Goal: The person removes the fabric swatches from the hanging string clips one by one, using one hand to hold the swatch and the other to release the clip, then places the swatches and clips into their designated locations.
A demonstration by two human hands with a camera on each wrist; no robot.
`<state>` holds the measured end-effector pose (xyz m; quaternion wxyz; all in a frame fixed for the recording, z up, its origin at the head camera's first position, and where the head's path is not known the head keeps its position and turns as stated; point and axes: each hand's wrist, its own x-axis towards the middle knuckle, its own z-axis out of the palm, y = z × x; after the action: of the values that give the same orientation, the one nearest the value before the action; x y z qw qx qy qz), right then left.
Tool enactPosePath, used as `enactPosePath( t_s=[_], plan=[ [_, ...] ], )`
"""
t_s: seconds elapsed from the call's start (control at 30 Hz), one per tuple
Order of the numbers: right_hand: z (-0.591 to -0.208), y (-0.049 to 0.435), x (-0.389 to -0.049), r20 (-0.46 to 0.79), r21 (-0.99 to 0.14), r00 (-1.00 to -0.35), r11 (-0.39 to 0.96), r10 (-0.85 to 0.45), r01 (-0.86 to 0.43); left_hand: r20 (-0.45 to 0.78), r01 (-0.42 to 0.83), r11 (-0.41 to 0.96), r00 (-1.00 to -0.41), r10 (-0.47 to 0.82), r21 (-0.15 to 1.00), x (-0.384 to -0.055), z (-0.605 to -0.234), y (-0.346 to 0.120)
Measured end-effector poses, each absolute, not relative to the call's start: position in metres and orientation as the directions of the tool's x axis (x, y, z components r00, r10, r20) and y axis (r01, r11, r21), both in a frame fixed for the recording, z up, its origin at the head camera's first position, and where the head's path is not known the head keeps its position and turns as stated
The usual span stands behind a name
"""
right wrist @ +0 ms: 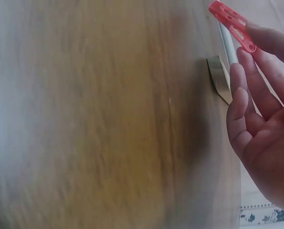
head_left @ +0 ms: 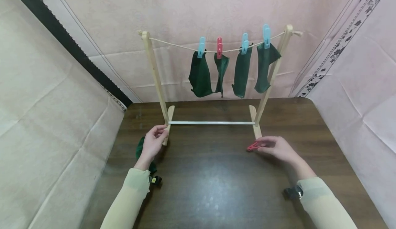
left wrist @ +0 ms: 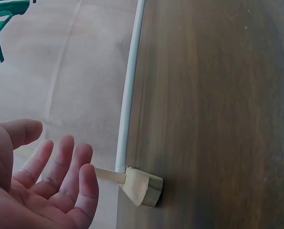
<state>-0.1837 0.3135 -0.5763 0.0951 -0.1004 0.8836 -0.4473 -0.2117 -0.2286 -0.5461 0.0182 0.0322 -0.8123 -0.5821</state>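
My right hand (head_left: 276, 149) pinches a red clothespin (head_left: 253, 146) between thumb and finger, just in front of the rack's right foot (head_left: 256, 130). The right wrist view shows the clothespin (right wrist: 233, 25) held at the fingertips. By the rack's left foot (head_left: 170, 113) is my left hand (head_left: 153, 140); in the left wrist view this hand (left wrist: 51, 186) has loosely bent, spread fingers and nothing in its grasp. A green cloth (head_left: 140, 148) lies on the table, partly hidden under the left forearm. Several dark green cloth pieces (head_left: 200, 76) hang from the rope (head_left: 176, 45) by blue and red clothespins (head_left: 219, 46).
Two wooden posts (head_left: 155, 76) hold up the rope, and a white rod (head_left: 211, 122) joins them low down. The rack stands near the back of the brown table (head_left: 201, 174). Pale sheeting (head_left: 108, 15) hangs behind and at both sides.
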Motion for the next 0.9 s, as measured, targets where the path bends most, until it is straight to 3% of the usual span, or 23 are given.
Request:
enactPosePath(
  t_s=[0.5,0.9],
  plan=[
    [-0.583,0.374,-0.188,-0.056,-0.824,-0.974,0.562,-0.221,-0.08,-0.012,-0.029,0.314,-0.998,-0.053,0.949,-0.21,-0.545,-0.225],
    [-0.584,0.383,-0.192,-0.095,-0.776,-0.977,0.629,-0.192,-0.048,-0.018,-0.031,0.302,-0.999,-0.046,0.953,-0.213,-0.543,-0.226]
  ],
)
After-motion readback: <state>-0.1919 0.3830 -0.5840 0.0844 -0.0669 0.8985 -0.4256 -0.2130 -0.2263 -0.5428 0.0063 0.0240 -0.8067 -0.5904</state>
